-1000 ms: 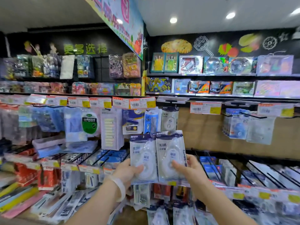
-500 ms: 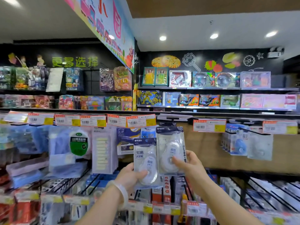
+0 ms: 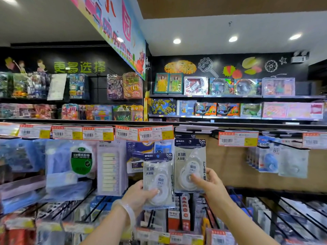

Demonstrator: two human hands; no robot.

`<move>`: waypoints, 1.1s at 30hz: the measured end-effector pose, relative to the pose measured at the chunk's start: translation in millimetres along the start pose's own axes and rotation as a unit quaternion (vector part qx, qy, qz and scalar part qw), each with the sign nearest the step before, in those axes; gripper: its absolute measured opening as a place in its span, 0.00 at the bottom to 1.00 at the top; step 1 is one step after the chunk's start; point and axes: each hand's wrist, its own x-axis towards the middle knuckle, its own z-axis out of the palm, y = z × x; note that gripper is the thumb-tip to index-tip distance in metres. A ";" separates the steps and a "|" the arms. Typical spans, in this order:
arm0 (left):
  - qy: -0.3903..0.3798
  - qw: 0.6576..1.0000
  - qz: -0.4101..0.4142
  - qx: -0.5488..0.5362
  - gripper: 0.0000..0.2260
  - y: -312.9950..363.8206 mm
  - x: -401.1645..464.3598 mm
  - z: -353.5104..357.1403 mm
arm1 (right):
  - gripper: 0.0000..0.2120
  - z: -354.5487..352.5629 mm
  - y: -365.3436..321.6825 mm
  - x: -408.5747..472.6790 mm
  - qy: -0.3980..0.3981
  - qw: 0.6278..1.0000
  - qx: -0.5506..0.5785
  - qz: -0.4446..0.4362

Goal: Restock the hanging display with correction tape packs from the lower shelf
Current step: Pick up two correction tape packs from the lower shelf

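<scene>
I hold two clear correction tape packs with dark blue headers in front of the hanging display. My left hand [image 3: 139, 195] grips the lower pack [image 3: 157, 181] by its bottom left, thumb on its front. My right hand [image 3: 208, 183] pinches the higher pack [image 3: 190, 167], raised so its header sits just under the display hook and its blank label holder [image 3: 195, 129]. Another pack's header [image 3: 184, 136] shows behind it on that hook.
Price tags [image 3: 155, 133] line the rail above hanging stationery: a green tape roll pack [image 3: 81, 160], sticky notes [image 3: 109, 171], blue packs at right [image 3: 270, 158]. Wire racks of goods [image 3: 283, 213] fill the lower shelf. Toy boxes [image 3: 221, 86] stand on high shelves.
Both hands rose with the packs. The right pack went higher, up to the hook under the rail, while the left one stays lower. My view tilted upward.
</scene>
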 end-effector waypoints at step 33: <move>-0.011 0.999 -0.028 -0.036 0.11 -12.5 -1.1 24.0 | 0.17 -4.5 30.7 8.4 -0.018 0.977 -0.152 0.148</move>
